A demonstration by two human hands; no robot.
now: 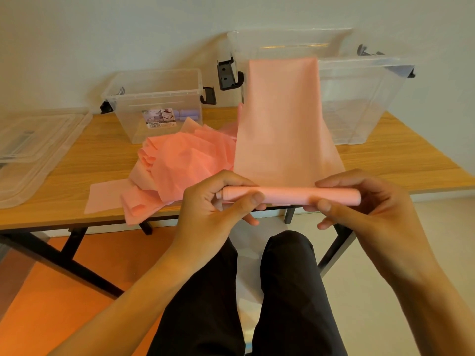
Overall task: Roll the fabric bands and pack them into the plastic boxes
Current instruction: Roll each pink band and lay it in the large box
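The pink fabric band [282,119] is partly wound into a tight roll [290,195], held in the air just off the worktop's [90,160] near edge. The left hand [218,204] and right hand [365,201] pinch its two ends between thumb and fingers. Its loose length stretches away up against a large plastic box [282,42]. A pile of pink bands [185,160] lies to its left, in front of the small plastic box [154,98].

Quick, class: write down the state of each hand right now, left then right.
Left hand: closed, pinching the left end of the pink fabric roll.
Right hand: closed, pinching the roll's right end.
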